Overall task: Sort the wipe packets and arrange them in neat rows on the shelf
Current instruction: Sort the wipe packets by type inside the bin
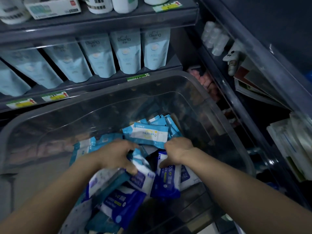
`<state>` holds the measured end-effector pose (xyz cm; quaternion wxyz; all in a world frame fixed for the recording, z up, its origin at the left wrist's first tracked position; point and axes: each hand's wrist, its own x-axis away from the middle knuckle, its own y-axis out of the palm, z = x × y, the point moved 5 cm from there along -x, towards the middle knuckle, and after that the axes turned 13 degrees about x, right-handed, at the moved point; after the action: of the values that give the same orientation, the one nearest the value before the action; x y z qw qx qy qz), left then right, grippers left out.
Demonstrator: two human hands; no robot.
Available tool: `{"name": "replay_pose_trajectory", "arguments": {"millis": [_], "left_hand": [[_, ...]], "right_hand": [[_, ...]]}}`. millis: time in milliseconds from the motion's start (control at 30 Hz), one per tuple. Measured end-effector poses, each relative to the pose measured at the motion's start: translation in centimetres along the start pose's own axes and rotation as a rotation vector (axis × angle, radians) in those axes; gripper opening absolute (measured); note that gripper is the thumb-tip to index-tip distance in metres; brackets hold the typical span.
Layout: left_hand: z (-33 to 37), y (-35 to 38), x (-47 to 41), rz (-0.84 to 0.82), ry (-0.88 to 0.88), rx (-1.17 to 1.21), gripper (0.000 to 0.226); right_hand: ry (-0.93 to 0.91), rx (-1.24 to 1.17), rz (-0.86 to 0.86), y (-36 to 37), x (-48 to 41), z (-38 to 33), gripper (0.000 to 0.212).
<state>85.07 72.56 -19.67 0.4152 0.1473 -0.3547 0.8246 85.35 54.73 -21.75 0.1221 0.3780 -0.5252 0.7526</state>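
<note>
A clear plastic bin (224, 125) in front of me holds several wipe packets. Light-blue packets (148, 134) lie at its far side, dark-blue and white ones (123, 205) nearer me. My left hand (116, 156) grips a blurred white and dark-blue packet (143, 174) with fingers curled over its top. My right hand (177, 151) holds the top edge of another dark-blue packet (167, 181), thumb on its face. Both hands are inside the bin.
Dark shelves stand behind the bin. One shelf carries a row of pale-blue pouches (125, 51), with price tags (54, 96) on its lip. Bottles and a box (52, 7) sit on the shelf above. To the right, another rack (249, 78) holds small bottles and flat packages.
</note>
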Motion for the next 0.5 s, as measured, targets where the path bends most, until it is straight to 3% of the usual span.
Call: {"name": "replay_pose_trajectory", "arguments": {"millis": [100, 200, 267, 333, 367, 433, 500], "left_hand": [[0.2, -2.4, 0.9, 0.026, 0.024, 0.448, 0.031], [0.6, -3.1, 0.9, 0.111, 0.019, 0.709, 0.024], [0.4, -3.0, 0.6, 0.179, -0.002, 0.835, 0.022], [-0.1, -2.7, 0.0, 0.242, -0.03, 0.911, 0.032], [-0.4, -2.5, -0.3, 0.278, -0.049, 0.972, 0.043], [-1.0, -2.2, -0.7, 0.351, -0.091, 1.158, 0.05], [-1.4, -1.8, -1.0, 0.41, -0.142, 1.262, 0.042]], "right_hand": [[-0.066, -0.073, -0.008, 0.4, 0.0, -1.7, 0.059], [-0.12, -0.263, -0.06, 1.0, 0.3, -2.3, 0.064], [-0.095, -0.468, -0.078, 1.0, 0.4, -1.9, 0.04], [-0.019, -0.731, -0.028, 0.4, 0.4, -1.0, 0.008], [0.038, -0.901, 0.016, -0.2, 0.5, -0.3, 0.005], [0.142, -1.381, 0.04, -1.5, 0.9, 0.6, 0.013], [0.102, -1.784, -0.027, -2.3, 0.8, 1.0, 0.031]]}}
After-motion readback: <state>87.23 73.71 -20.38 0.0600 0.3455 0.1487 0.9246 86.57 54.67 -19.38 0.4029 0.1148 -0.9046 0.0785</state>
